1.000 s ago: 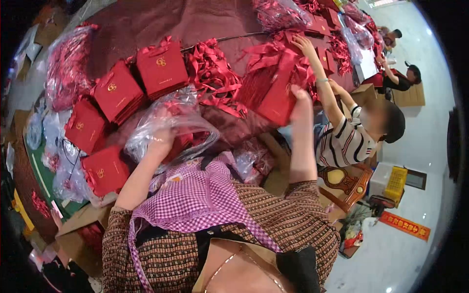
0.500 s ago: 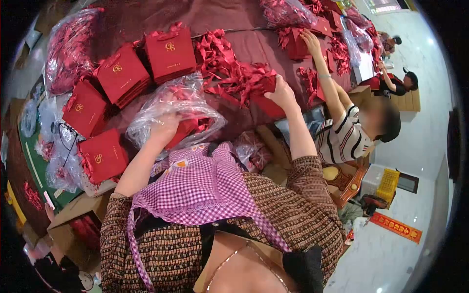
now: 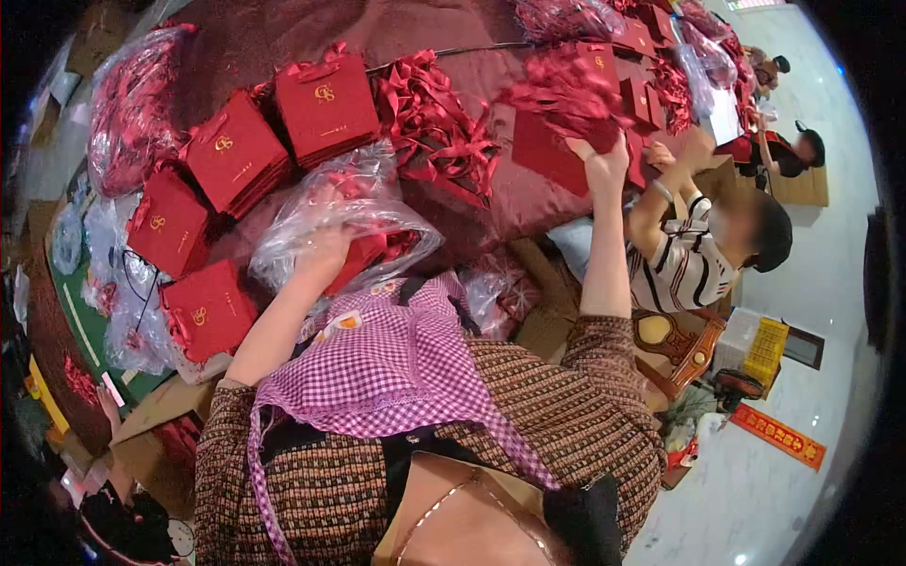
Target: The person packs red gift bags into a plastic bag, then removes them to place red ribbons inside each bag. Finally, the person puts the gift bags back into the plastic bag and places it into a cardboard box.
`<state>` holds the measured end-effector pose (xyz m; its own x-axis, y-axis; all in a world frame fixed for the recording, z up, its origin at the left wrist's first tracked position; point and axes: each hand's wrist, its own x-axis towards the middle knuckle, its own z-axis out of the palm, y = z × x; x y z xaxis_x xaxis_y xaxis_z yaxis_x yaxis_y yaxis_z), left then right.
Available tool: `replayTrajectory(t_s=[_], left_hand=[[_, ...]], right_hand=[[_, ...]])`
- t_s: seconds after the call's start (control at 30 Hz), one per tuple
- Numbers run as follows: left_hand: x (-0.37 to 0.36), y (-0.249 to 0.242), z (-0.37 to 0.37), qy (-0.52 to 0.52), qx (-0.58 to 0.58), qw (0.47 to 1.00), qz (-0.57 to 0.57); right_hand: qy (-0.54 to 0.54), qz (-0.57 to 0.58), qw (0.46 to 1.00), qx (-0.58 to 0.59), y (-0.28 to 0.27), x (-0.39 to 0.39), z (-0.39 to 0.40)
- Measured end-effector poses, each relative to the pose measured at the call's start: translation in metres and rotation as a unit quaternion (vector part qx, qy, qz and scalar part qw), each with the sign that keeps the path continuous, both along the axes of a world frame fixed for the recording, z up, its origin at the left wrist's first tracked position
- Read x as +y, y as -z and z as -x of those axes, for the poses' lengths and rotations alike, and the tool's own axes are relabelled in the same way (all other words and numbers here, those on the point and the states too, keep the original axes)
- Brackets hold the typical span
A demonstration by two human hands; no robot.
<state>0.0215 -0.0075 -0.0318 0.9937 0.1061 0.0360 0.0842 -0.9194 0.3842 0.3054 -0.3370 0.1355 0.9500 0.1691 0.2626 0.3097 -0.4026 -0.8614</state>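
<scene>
My left hand (image 3: pixel 324 257) is at the mouth of a clear plastic bag (image 3: pixel 274 226), partly behind the film, with its fingers closed on it. Red gift bags (image 3: pixel 357 259) with ribbons show inside. Out to the right, my right hand (image 3: pixel 604 168) grips red gift bags (image 3: pixel 543 151) by one edge. Their loose red ribbons (image 3: pixel 566 90) are smeared by motion. A heap of red ribbons (image 3: pixel 439 127) lies on the dark red cloth between my hands. Stacked red gift bags (image 3: pixel 326 104) with gold lettering stand beyond the plastic bag.
More gift bag stacks (image 3: pixel 208 307) curve along the left, near a plastic sack of red ribbons (image 3: pixel 142 108). At right, a person in a striped top (image 3: pixel 684 269) sits at the table by other red bags (image 3: pixel 642 104). An open cardboard box (image 3: pixel 156 424) stands lower left.
My right hand has moved right and slightly up, carrying the red gift bags away from the ribbon heap. The co-worker's reaching arm has drawn back. My left hand stays at the plastic bag.
</scene>
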Motion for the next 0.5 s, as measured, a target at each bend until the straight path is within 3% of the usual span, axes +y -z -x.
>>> replayTrajectory(t_s=[0.07,0.13,0.17,0.2,0.23,0.27,0.33,0.37,0.4,0.43,0.47,0.5], left_hand=[[0.0,-0.005,-0.002,0.003,0.057,0.998,-0.031],[-0.003,-0.009,-0.003,-0.013,0.069,0.997,-0.032],[-0.001,-0.004,-0.003,-0.017,0.057,0.998,-0.009],[-0.001,-0.001,-0.003,-0.021,0.044,0.999,0.013],[-0.003,-0.008,-0.005,-0.038,0.086,0.996,0.004],[-0.007,-0.015,-0.005,-0.032,0.093,0.995,-0.002],[-0.006,-0.025,-0.011,-0.032,0.107,0.994,-0.008],[-0.002,-0.014,-0.006,-0.015,0.053,0.998,-0.024],[-0.005,-0.015,0.001,-0.003,0.065,0.998,-0.023],[-0.006,-0.016,-0.003,-0.027,0.095,0.995,-0.012],[-0.006,-0.016,-0.009,-0.055,0.121,0.991,-0.003],[-0.006,-0.018,-0.009,-0.043,0.087,0.995,0.015]], right_hand=[[-0.024,-0.228,0.973,-0.018,0.021,-0.006,0.004],[0.033,-0.171,0.981,-0.091,0.047,-0.011,0.019],[0.107,-0.171,0.978,-0.047,0.09,-0.024,0.019],[0.146,-0.258,0.954,-0.029,0.088,0.005,0.046],[0.233,-0.012,0.972,0.038,0.095,0.007,0.056],[0.232,0.193,0.912,-0.279,0.148,-0.006,0.045],[0.176,-0.045,0.972,-0.148,0.185,-0.033,0.032],[0.112,0.03,0.984,-0.133,0.164,-0.038,0.026],[0.197,-0.054,0.973,-0.102,0.13,-0.017,0.037],[0.194,-0.3,0.934,-0.026,0.123,-0.018,0.038],[0.171,-0.529,0.83,0.049,0.121,-0.017,0.034],[0.143,-0.302,0.941,-0.044,0.138,-0.023,0.032]])
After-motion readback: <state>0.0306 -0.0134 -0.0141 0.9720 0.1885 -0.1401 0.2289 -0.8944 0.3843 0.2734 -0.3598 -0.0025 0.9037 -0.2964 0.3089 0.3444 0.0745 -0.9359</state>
